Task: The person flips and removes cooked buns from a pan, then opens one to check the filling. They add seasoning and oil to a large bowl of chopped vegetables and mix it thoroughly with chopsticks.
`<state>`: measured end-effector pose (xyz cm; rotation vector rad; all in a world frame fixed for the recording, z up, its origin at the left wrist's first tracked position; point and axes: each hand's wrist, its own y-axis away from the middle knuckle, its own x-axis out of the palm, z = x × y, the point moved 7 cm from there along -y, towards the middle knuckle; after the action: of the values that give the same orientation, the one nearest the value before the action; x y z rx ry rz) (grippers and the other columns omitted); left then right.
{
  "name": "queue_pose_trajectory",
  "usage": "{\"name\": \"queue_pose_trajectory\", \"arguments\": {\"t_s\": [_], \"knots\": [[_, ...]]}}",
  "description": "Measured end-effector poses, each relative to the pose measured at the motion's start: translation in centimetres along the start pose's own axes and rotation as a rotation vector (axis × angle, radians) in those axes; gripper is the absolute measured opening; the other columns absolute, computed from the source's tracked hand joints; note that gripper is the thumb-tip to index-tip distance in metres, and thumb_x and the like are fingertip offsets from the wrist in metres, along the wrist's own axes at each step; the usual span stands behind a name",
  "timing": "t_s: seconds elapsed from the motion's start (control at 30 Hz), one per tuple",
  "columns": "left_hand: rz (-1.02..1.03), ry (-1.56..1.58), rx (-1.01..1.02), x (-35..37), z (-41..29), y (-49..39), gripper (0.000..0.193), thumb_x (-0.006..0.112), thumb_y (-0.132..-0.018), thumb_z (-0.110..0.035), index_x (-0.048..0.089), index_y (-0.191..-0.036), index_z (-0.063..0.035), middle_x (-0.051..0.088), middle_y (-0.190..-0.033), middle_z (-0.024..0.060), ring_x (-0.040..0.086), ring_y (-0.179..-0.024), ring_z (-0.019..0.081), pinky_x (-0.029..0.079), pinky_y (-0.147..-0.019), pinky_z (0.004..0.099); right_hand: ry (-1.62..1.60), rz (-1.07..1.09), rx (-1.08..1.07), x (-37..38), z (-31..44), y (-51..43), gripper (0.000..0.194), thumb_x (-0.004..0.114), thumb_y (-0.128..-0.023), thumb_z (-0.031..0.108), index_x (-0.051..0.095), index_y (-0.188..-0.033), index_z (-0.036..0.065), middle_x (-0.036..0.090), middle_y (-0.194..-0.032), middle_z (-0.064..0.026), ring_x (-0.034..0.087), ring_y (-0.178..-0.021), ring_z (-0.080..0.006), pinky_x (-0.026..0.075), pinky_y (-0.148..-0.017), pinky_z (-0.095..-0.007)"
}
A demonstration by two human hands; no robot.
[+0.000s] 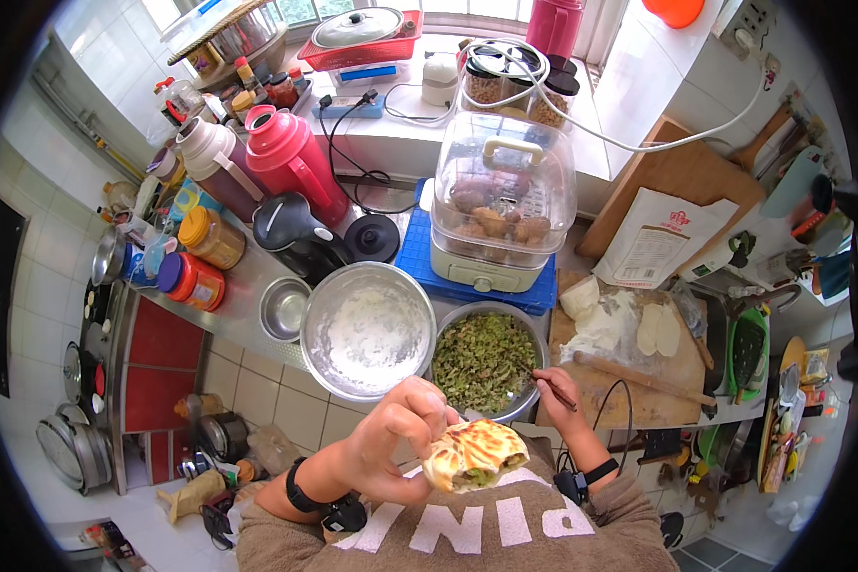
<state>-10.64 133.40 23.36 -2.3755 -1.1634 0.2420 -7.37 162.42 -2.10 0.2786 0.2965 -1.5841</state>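
Note:
My left hand (393, 436) grips a browned, stuffed flatbread (475, 452) close to my chest. Its edge is open, and green filling shows inside. With my right hand (559, 402) I hold dark chopsticks (563, 397) at the right rim of a metal bowl (542, 343). Their tips reach into a chopped green vegetable filling (482, 354). To the left of that bowl stands a larger steel bowl (369, 329) coated inside with white flour. A floured wooden board (615, 400) lies to the right, carrying a rolling pin (643, 377), a dough lump (580, 297) and flat dough pieces (659, 330).
A clear-lidded steamer (503, 207) holding round brown food stands behind the bowls on a blue base (418, 250). A small steel bowl (284, 309), a black kettle (297, 232) and thermos flasks (293, 161) stand to the left. A white flour bag (661, 239) leans at the right.

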Motion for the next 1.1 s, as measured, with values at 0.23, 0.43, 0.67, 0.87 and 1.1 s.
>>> {"name": "queue_pose_trajectory", "arguments": {"t_s": [0.23, 0.43, 0.67, 0.87, 1.1], "knots": [[-0.104, 0.198, -0.104, -0.7, 1.4, 1.1, 0.040, 0.066, -0.072, 0.006, 0.045, -0.099, -0.0133, 0.044, -0.100, 0.0066, 0.046, -0.095, 0.0198, 0.048, -0.097, 0.0413, -0.028, -0.054, 0.063, 0.4, -1.5, 0.2, 0.018, 0.062, -0.093, 0.007, 0.069, -0.106, -0.005, 0.065, -0.097, -0.0138, 0.065, -0.088, -0.0238, 0.051, -0.078, -0.0309], [-0.143, 0.262, -0.135, -1.3, 2.0, 1.6, 0.039, 0.066, -0.075, 0.006, 0.044, -0.101, -0.0140, 0.043, -0.102, 0.0068, 0.045, -0.097, 0.0188, 0.045, -0.098, 0.0383, -0.075, 0.035, 0.035, 1.9, -0.1, 0.6, 0.016, 0.061, -0.093, 0.002, 0.069, -0.105, -0.005, 0.064, -0.098, -0.0122, 0.064, -0.088, -0.0200, 0.051, -0.077, -0.0283], [-0.171, 0.276, -0.142, -1.6, 2.1, 1.8, 0.039, 0.067, -0.076, 0.006, 0.045, -0.101, -0.0142, 0.044, -0.103, 0.0072, 0.046, -0.099, 0.0191, 0.045, -0.097, 0.0380, -0.134, 0.261, -0.023, 3.7, 2.2, 1.1, 0.020, 0.061, -0.093, 0.003, 0.070, -0.110, -0.003, 0.066, -0.099, -0.0126, 0.064, -0.092, -0.0227, 0.050, -0.082, -0.0320], [-0.208, 0.279, -0.183, -1.8, 2.3, 2.1, 0.038, 0.076, -0.082, -0.008, 0.043, -0.099, -0.0160, 0.045, -0.102, 0.0040, 0.047, -0.097, 0.0171, 0.047, -0.098, 0.0358, -0.066, 0.323, -0.136, 5.1, 2.5, 1.0, 0.018, 0.061, -0.093, 0.001, 0.069, -0.108, -0.002, 0.065, -0.098, -0.0117, 0.063, -0.089, -0.0234, 0.050, -0.080, -0.0325], [-0.234, 0.285, -0.194, -2.4, 2.3, 2.7, 0.038, 0.076, -0.081, -0.008, 0.044, -0.099, -0.0157, 0.045, -0.101, 0.0039, 0.047, -0.097, 0.0164, 0.047, -0.099, 0.0355, -0.109, -0.035, -0.095, 1.4, 0.5, -1.5, 0.016, 0.059, -0.093, 0.001, 0.068, -0.106, -0.005, 0.065, -0.099, -0.0123, 0.063, -0.087, -0.0223, 0.050, -0.078, -0.0312]]}}
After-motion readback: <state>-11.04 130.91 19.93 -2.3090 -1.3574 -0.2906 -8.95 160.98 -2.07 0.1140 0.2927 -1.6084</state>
